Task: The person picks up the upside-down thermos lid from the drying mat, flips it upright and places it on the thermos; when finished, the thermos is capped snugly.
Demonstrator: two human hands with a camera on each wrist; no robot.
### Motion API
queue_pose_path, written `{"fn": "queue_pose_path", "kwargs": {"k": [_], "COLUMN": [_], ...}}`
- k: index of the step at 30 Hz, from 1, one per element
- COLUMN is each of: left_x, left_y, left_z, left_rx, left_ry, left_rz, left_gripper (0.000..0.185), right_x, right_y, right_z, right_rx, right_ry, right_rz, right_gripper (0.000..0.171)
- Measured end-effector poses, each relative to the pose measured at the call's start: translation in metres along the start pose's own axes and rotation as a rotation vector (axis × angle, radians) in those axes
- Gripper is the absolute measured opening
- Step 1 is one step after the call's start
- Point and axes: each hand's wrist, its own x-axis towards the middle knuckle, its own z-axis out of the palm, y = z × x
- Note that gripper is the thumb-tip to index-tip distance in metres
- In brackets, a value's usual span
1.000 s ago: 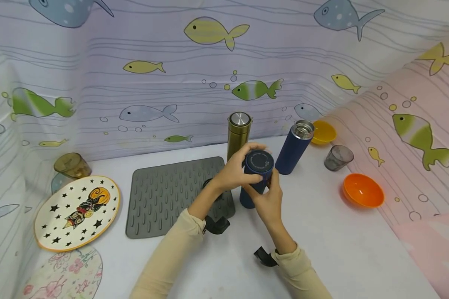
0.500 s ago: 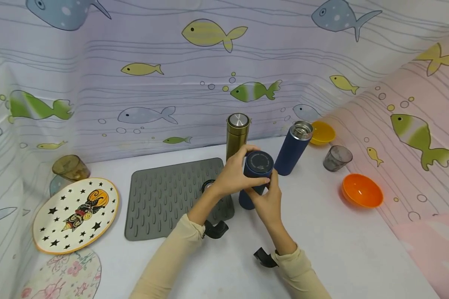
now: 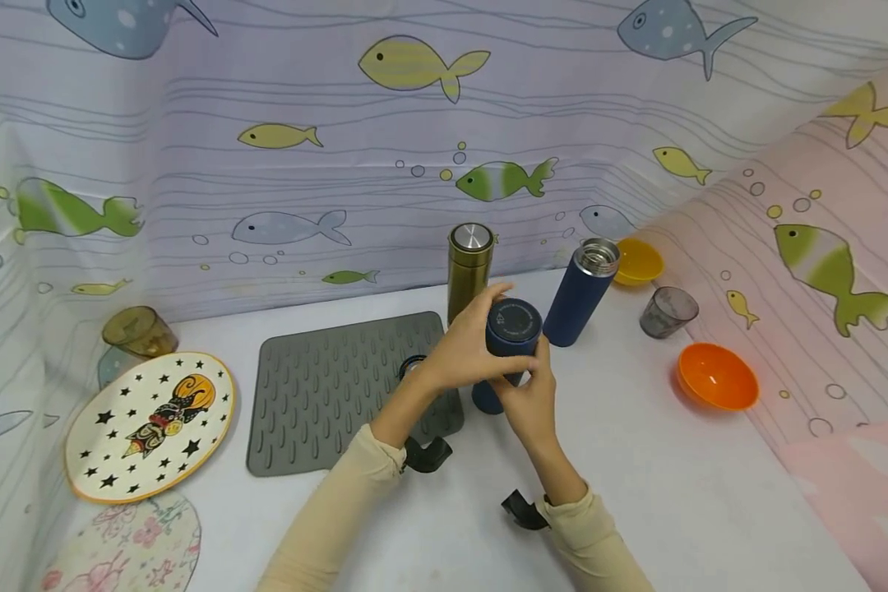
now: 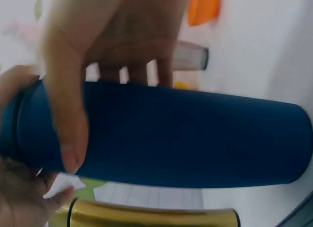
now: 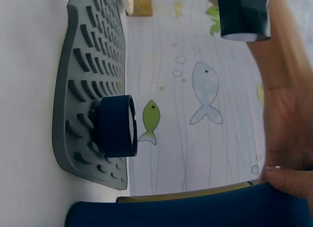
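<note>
A dark blue flask (image 3: 487,399) stands upright in front of me, its round cap (image 3: 514,321) on top. My left hand (image 3: 460,349) grips the cap, thumb across the near side. Lower down, my right hand (image 3: 530,403) holds the flask's body. In the left wrist view the flask (image 4: 195,136) lies across the frame, with the right thumb (image 4: 71,134) over it near the cap seam. Just behind is a gold flask (image 3: 468,279) with a silver-topped cap. To the right, another blue flask (image 3: 577,300) is uncapped, its steel mouth showing.
A grey ribbed mat (image 3: 326,395) lies left of the hands, bearing a loose blue cap (image 5: 115,126). Farther left are a star-patterned plate (image 3: 104,448) and an amber cup (image 3: 141,330). On the right sit a yellow bowl (image 3: 640,263), a grey cup (image 3: 668,313) and an orange bowl (image 3: 718,378).
The mark on the cap has swung clockwise, from its lower right round to its left side, with my left hand shifting around it. My right hand stays on the flask's body.
</note>
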Motion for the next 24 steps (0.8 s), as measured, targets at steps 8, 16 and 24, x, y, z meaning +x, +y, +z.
{"fn": "queue_pose_path", "kwargs": {"k": [8, 16, 24], "left_x": [0.001, 0.0, 0.002], "left_y": [-0.007, -0.009, -0.006], "left_z": [-0.001, -0.001, -0.003], "left_rx": [-0.045, -0.127, -0.107], "left_ry": [0.029, -0.009, 0.021], "left_rz": [0.0, 0.001, 0.0], "left_gripper": [0.1, 0.08, 0.08], "right_x": [0.001, 0.003, 0.003], "right_y": [-0.009, 0.0, 0.0], "right_z": [0.0, -0.001, -0.001], "right_rx": [0.018, 0.016, -0.011], "right_ry": [-0.001, -0.015, -0.013], "right_rz": [0.045, 0.042, 0.013], "right_gripper": [0.075, 0.075, 0.077]}}
